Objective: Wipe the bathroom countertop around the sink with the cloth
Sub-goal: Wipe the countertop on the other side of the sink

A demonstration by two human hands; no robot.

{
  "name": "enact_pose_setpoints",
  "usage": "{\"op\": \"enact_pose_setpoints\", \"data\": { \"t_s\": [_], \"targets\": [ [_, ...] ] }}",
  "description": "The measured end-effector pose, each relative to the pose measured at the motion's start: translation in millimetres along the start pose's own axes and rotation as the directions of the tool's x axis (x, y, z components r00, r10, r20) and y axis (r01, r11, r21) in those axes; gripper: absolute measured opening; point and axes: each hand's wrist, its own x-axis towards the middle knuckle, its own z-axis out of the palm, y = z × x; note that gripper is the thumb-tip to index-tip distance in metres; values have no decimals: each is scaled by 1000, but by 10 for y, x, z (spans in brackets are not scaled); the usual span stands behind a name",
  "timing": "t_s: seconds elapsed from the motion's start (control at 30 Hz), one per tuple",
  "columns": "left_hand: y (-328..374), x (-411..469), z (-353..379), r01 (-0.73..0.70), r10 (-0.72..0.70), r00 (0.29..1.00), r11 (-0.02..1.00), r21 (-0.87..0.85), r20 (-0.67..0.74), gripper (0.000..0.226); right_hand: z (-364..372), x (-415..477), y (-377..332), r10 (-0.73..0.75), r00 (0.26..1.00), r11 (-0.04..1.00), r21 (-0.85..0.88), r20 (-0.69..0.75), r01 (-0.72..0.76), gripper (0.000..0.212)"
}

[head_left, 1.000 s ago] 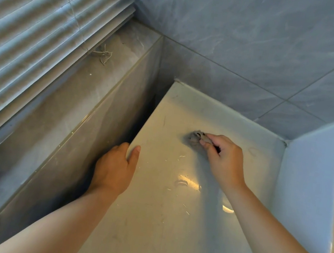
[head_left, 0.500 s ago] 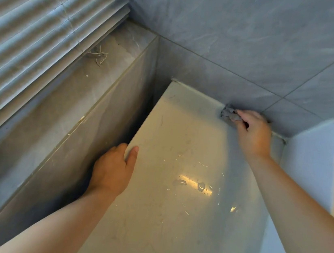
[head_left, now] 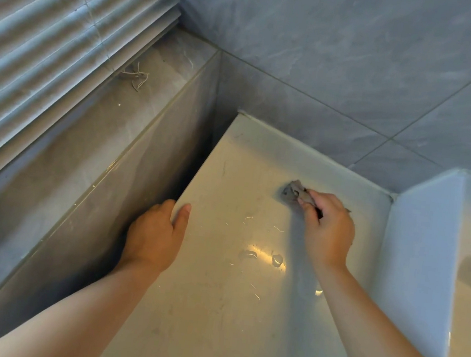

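Observation:
A pale glossy countertop (head_left: 211, 310) runs from the tiled back wall toward me, with a few water drops and light glints near its middle. My right hand (head_left: 328, 229) grips a small grey cloth (head_left: 292, 191) and presses it on the counter a little short of the back wall. Only a corner of the cloth shows past my fingers. My left hand (head_left: 154, 238) rests on the counter's left edge, thumb on top and fingers over the side. The white raised sink (head_left: 426, 263) stands at the right.
Grey tiled walls (head_left: 334, 56) close the back. A dark gap separates the counter's left edge from a grey stone ledge (head_left: 81, 158). Window blinds (head_left: 54, 19) hang above that ledge, with a tangled cord (head_left: 135, 76) lying on it.
My right hand has pulled the cloth from the back wall near the sink down and left onto the open counter. My left hand has stayed on the edge.

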Motion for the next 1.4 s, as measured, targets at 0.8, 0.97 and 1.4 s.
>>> {"op": "enact_pose_setpoints", "data": {
  "t_s": [0.8, 0.97, 1.4],
  "targets": [
    [51, -16, -33, 20, -20, 1000, 1000, -2, 5, 38, -242, 580, 566, 106, 985, 964, -231, -134, -135, 28],
    [31, -5, -16, 12, -12, 1000, 1000, -4, -2, 38, -247, 346, 554, 84, 985, 953, -277, -150, -124, 24],
    [56, -25, -47, 21, -21, 1000, 1000, -2, 14, 41, -225, -597, 48, 219, 963, 960, -144, -155, -241, 15]
  ]
}}
